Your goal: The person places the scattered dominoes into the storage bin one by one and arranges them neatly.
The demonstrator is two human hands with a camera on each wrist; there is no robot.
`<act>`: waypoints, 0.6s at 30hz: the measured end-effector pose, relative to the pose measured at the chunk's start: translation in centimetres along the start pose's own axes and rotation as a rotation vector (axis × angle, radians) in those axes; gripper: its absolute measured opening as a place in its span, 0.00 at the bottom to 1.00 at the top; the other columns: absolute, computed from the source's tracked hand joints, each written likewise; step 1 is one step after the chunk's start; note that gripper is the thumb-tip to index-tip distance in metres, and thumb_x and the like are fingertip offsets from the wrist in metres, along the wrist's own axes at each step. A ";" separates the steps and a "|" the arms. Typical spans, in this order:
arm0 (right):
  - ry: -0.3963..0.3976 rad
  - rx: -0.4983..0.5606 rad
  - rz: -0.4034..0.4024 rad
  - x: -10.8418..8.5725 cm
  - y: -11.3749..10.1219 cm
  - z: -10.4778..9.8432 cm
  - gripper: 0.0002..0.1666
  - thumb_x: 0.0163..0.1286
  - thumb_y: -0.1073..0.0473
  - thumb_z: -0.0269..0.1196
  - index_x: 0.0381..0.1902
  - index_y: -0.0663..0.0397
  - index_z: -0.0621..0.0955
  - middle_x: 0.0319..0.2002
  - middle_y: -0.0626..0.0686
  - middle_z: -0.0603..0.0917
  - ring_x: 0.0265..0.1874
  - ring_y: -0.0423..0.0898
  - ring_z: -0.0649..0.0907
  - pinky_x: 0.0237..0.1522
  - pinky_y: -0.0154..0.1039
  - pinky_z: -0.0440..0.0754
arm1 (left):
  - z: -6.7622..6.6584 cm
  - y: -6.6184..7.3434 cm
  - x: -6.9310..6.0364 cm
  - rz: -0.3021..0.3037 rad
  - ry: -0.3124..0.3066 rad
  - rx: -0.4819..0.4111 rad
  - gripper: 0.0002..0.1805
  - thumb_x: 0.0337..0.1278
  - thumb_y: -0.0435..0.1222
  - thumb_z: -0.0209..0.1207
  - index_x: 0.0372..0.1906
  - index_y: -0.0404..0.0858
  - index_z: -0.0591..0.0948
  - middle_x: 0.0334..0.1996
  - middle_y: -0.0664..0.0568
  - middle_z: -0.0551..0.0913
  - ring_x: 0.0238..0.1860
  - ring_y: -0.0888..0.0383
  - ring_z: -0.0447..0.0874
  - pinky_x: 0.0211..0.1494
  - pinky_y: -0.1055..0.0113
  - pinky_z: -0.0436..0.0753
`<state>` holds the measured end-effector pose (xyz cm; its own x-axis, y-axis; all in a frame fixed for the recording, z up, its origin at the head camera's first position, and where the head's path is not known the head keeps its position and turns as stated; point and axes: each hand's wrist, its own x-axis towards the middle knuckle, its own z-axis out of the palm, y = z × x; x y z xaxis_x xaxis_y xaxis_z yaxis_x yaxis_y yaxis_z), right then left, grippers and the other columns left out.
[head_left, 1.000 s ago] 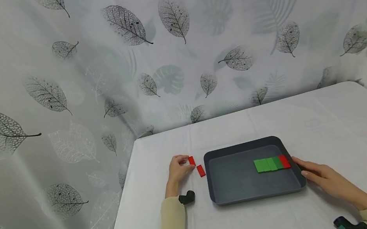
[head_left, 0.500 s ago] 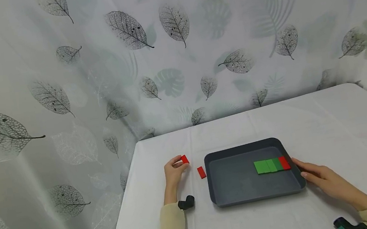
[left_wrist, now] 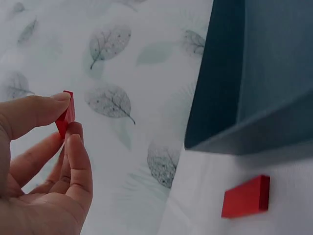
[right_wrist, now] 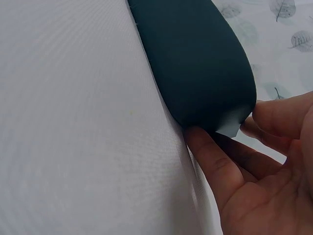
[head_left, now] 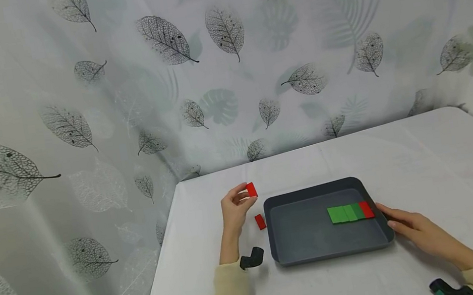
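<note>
In the head view my left hand [head_left: 234, 211] pinches a small rectangular red block [head_left: 251, 189] between thumb and fingertips, above the table left of the tray. The left wrist view shows the thumb on one face of it and fingertips on the other. A second red block [head_left: 260, 222] lies on the table beside the dark grey tray [head_left: 307, 251]. Inside the tray, several green blocks [head_left: 342, 214] sit in a row, with a red block [head_left: 366, 209] at their right end. At the tray's right wall my right hand [head_left: 423, 231] rests, its fairly straight fingers and thumb touching the outside and rim.
A white cloth covers the table [head_left: 450, 166]. Behind it and to the left hangs a leaf-patterned curtain [head_left: 251, 63]. A black wrist camera [head_left: 252, 258] sits on the left wrist and another dark camera [head_left: 450, 289] on the right.
My left hand has lifted one red block off the table, drawn it left, then carried it up and to the right. The right hand and the tray have stayed in place.
</note>
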<state>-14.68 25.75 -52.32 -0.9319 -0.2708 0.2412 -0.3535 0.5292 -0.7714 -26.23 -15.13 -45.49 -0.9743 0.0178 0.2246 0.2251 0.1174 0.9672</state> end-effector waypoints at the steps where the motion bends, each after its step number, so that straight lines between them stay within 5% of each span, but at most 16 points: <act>1: -0.001 -0.001 0.002 0.0 0.0 0.0 0.28 0.76 0.60 0.53 0.70 0.66 0.67 0.60 0.20 0.58 0.56 0.06 0.55 0.50 0.08 0.56 | 0.4 0.4 -0.1 0.009 -0.017 -0.014 0.26 0.54 0.24 0.65 0.60 0.26 0.76 0.54 0.30 0.78 0.44 0.51 0.82 0.43 0.76 0.82; 8: -0.010 -0.002 0.010 0.0 0.1 -0.1 0.28 0.76 0.59 0.53 0.70 0.66 0.66 0.62 0.27 0.60 0.56 0.06 0.54 0.50 0.08 0.56 | 3.9 4.1 -1.8 0.030 -0.145 -0.042 0.26 0.51 0.20 0.64 0.59 0.22 0.75 0.51 0.26 0.77 0.40 0.51 0.82 0.40 0.77 0.82; 13: -0.014 -0.013 0.015 0.1 0.0 -0.2 0.29 0.76 0.58 0.53 0.70 0.66 0.66 0.67 0.49 0.65 0.55 0.06 0.54 0.50 0.08 0.56 | 6.4 4.8 -2.7 0.037 -0.205 -0.029 0.27 0.50 0.20 0.65 0.58 0.20 0.74 0.45 0.22 0.79 0.39 0.41 0.83 0.39 0.78 0.81; 15: -0.010 -0.012 0.011 0.1 -0.1 -0.2 0.28 0.76 0.59 0.53 0.69 0.67 0.67 0.67 0.48 0.65 0.55 0.06 0.54 0.50 0.08 0.56 | 7.2 4.7 -2.9 0.043 -0.213 -0.035 0.26 0.50 0.20 0.65 0.57 0.19 0.74 0.43 0.21 0.79 0.39 0.37 0.83 0.39 0.78 0.81; 18: -0.004 -0.010 0.004 0.1 -0.2 -0.2 0.28 0.76 0.58 0.53 0.69 0.66 0.67 0.64 0.33 0.63 0.55 0.06 0.55 0.50 0.08 0.56 | 8.1 4.7 -3.3 0.045 -0.226 -0.045 0.26 0.49 0.19 0.65 0.57 0.19 0.75 0.43 0.21 0.79 0.40 0.33 0.82 0.39 0.78 0.81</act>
<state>-14.72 25.79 -52.06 -0.9330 -0.2720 0.2358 -0.3506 0.5385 -0.7662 -22.07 -6.63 -42.66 -0.9395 0.2442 0.2402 0.2635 0.0671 0.9623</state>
